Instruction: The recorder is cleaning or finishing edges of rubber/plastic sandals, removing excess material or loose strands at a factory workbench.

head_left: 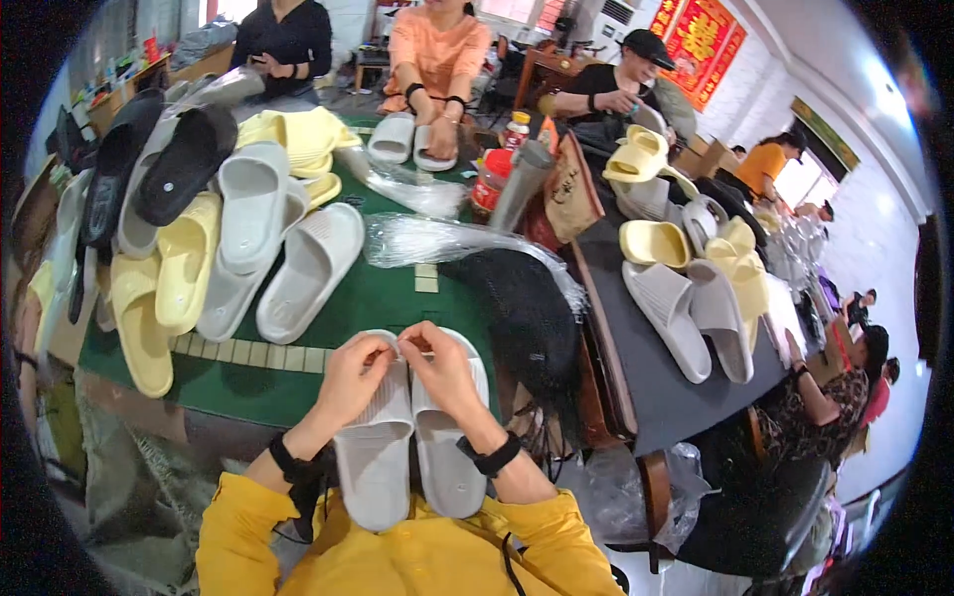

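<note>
In the head view, the left hand and the right hand meet above a pair of grey slippers. Thumb and fingers of each hand are drawn into a narrow pinch; whether something thin is caught between them cannot be told. The pair lies side by side at the front edge of a green tabletop, heels reaching past that edge toward the wearer's yellow clothing.

A row of pale squares runs along the tabletop's front edge, left of the hands. Black, yellow and grey slippers are heaped toward the left edge. Clear plastic bags lie near the middle, with a black bundle by the right edge and a red-lidded jar farther back.

At the far edge, a person in an orange top touches another grey pair. To the right, a dark grey table bears more yellow and grey slippers. Beyond, other people work before white walls, and a red poster hangs at the back.
</note>
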A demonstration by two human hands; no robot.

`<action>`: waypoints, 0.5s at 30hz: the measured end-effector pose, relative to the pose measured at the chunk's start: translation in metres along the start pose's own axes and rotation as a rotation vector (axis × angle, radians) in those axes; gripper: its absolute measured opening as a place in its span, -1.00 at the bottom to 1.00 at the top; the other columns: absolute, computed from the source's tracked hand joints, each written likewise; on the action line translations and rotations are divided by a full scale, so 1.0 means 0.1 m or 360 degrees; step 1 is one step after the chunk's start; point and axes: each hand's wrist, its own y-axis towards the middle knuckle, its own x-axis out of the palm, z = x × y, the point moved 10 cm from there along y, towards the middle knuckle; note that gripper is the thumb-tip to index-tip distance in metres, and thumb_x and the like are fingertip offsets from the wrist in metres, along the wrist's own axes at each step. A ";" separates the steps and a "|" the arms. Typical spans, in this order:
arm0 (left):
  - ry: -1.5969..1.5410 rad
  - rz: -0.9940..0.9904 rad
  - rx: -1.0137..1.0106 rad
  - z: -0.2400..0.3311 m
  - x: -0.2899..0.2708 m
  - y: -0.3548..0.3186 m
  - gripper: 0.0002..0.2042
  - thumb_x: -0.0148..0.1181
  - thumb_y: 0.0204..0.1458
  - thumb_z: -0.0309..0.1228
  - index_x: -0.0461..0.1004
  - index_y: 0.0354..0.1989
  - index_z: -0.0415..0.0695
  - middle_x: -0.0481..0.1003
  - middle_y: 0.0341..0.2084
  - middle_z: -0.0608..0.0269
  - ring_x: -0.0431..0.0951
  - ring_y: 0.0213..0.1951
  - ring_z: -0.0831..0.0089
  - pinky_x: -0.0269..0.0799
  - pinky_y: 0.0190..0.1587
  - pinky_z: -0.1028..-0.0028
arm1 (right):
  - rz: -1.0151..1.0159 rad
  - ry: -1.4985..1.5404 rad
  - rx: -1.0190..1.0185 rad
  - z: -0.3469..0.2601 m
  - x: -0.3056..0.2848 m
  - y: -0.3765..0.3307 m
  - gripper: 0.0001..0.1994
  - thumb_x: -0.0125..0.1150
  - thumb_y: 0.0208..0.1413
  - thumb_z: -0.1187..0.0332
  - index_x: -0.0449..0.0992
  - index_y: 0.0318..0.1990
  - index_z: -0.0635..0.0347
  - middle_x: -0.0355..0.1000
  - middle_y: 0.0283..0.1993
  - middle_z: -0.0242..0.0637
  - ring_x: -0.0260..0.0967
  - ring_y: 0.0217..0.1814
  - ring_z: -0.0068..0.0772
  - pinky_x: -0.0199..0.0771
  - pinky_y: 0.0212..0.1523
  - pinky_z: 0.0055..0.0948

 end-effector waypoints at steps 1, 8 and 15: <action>0.0009 0.0018 0.0015 0.05 -0.03 -0.01 -0.91 0.14 0.11 -0.55 0.49 -0.26 -0.31 0.47 -0.35 0.12 0.54 -0.28 0.33 0.46 -0.22 0.44 | 0.0023 0.0012 0.0016 -0.03 -0.02 0.01 -0.90 0.20 0.17 0.45 0.49 -0.23 0.29 0.52 -0.28 -0.13 0.54 -0.22 -0.23 0.51 -0.15 -0.35; 0.0040 0.0000 0.0092 0.11 -0.05 0.02 -0.91 0.13 0.10 -0.56 0.51 -0.29 -0.33 0.50 -0.35 0.08 0.56 -0.33 0.32 0.44 -0.25 0.41 | 0.0157 0.0082 -0.0027 -0.02 -0.08 0.03 -0.89 0.20 0.16 0.46 0.49 -0.20 0.30 0.50 -0.26 -0.14 0.50 -0.20 -0.23 0.49 -0.16 -0.34; 0.0122 0.0006 0.0057 0.12 -0.03 0.04 -0.94 0.13 0.09 -0.58 0.47 -0.36 -0.33 0.46 -0.42 0.15 0.48 -0.39 0.38 0.38 -0.29 0.45 | 0.0157 0.0030 -0.0048 -0.10 -0.38 -0.06 -0.82 0.18 0.18 0.49 0.50 -0.08 0.31 0.49 -0.15 -0.15 0.51 -0.10 -0.28 0.49 -0.07 -0.38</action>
